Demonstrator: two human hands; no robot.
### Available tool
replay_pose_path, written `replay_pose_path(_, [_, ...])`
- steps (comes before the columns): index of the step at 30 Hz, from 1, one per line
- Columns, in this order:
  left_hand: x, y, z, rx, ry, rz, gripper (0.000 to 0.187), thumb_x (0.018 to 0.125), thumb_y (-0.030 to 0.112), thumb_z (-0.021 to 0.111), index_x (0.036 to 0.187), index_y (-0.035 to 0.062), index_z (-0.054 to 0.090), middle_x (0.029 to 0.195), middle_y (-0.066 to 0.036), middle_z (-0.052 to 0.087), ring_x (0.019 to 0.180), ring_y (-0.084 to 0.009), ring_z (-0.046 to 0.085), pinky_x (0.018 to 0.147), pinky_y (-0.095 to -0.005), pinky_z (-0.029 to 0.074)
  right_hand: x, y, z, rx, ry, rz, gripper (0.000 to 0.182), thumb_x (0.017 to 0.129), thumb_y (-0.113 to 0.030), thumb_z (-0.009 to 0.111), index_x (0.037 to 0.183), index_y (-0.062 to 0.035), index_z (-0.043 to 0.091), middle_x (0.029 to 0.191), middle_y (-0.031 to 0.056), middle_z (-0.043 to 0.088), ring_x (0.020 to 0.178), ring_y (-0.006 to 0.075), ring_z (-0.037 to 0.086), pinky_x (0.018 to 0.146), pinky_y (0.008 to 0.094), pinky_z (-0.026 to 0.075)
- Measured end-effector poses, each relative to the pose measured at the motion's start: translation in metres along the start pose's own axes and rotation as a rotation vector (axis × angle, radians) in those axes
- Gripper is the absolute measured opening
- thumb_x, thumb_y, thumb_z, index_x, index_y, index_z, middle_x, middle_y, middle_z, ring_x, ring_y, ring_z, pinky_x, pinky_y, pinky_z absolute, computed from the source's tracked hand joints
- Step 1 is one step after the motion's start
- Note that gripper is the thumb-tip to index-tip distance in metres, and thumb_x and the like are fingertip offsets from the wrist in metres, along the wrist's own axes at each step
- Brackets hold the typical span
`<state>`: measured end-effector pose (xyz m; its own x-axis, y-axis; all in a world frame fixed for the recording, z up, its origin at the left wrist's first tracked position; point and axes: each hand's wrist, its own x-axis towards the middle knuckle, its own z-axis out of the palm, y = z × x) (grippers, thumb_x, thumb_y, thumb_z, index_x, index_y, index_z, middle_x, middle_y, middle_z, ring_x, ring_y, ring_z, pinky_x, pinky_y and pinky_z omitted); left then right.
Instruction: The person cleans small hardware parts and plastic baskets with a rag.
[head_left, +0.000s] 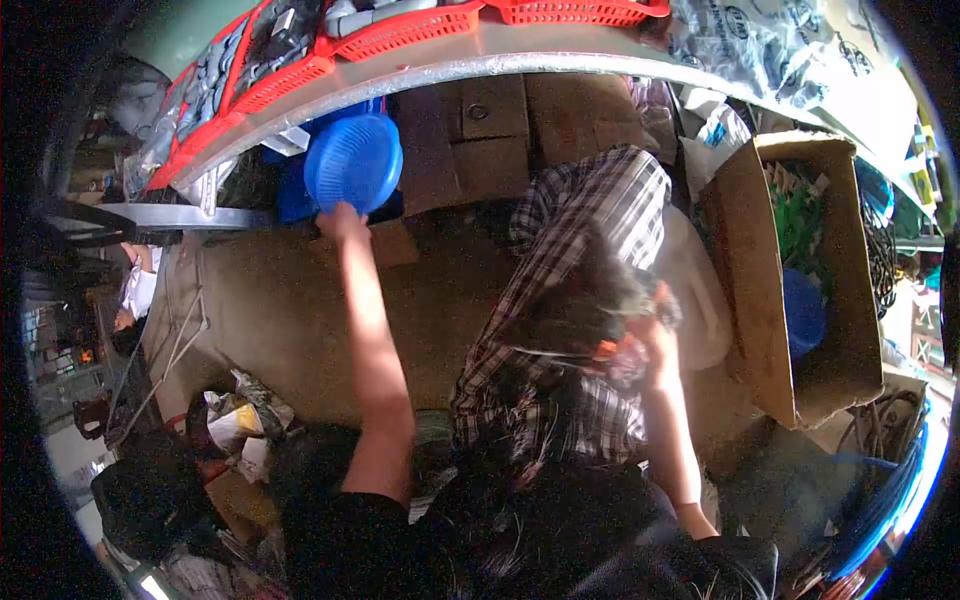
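My left hand [344, 222] reaches forward and grips the near rim of a round blue plastic basin [355, 163]. The basin is tilted, its ribbed inside facing me, below the edge of the worktop. Over my lap my right hand [650, 345] is closed around a blurred bundle [590, 315], dark with orange bits and a clear, shiny part like plastic film. What exactly the bundle is, I cannot make out. Under it lie my legs in plaid trousers [560, 260].
Red plastic baskets [410, 32] of grey parts line the worktop [480, 48]. Cardboard boxes [465, 140] stand beneath it. On my right is an open carton [760, 290] with green and blue things inside. Clear plastic bags [750, 40] lie at the upper right. Another person [140, 285] shows at far left.
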<state>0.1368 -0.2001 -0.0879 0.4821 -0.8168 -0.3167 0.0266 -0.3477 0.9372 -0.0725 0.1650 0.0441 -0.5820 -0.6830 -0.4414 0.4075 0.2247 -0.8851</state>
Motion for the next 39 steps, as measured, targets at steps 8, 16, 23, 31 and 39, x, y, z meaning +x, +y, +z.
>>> replay_pose_path(8, [0.025,0.011,0.010,0.696,0.588,0.847,0.081,0.077,0.057,0.048,0.122,-0.0075,0.028,0.113,-0.023,0.040,0.111,-0.0354,0.034,0.080,-0.0507,0.035,-0.013,-0.006,-0.081,0.289,0.686,-0.132,0.040,0.073,-0.031,0.059,0.103,-0.0065,0.051,0.079,0.0051,0.055,0.059,0.0162,0.056,0.054,0.0377,0.050])
replay_pose_path(16, [0.052,-0.019,0.008,1.307,-0.334,1.025,0.071,0.063,0.057,0.063,0.113,0.0073,0.054,0.122,-0.017,0.048,0.118,-0.0417,0.035,0.082,-0.0749,0.011,-0.072,-0.053,-0.210,0.087,1.142,-0.772,0.039,0.076,-0.022,0.052,0.111,-0.0046,0.049,0.109,0.0127,0.052,0.093,0.0260,0.053,0.072,0.0379,0.051])
replay_pose_path(23, [0.117,-0.042,-0.007,1.074,-0.719,0.759,0.061,0.060,0.050,0.069,0.107,0.0122,0.060,0.122,-0.012,0.050,0.117,-0.0273,0.043,0.084,-0.0725,0.014,-0.083,-0.061,-0.215,0.141,1.090,-0.743,0.035,0.077,-0.019,0.052,0.109,-0.0038,0.052,0.105,0.0113,0.055,0.088,0.0257,0.056,0.073,0.0361,0.051])
replay_pose_path(31, [0.070,-0.003,0.007,1.556,-0.614,0.899,0.098,0.055,0.052,0.073,0.135,0.0159,0.028,0.131,-0.020,0.038,0.121,-0.0342,0.036,0.096,-0.0592,0.021,-0.097,-0.081,-0.228,-0.304,1.203,-0.783,0.027,0.076,-0.012,0.053,0.101,-0.0023,0.058,0.095,0.0101,0.060,0.081,0.0223,0.059,0.071,0.0322,0.050])
replay_pose_path(39, [0.123,-0.018,0.014,1.593,-0.731,0.839,0.102,0.054,0.026,0.077,0.136,0.0054,0.018,0.137,-0.021,0.027,0.125,-0.0333,0.029,0.102,-0.0373,0.028,-0.102,-0.138,-0.234,-1.342,1.159,-0.540,0.020,0.073,-0.006,0.057,0.091,-0.0063,0.065,0.084,0.0092,0.065,0.075,0.0185,0.061,0.069,0.0292,0.049])
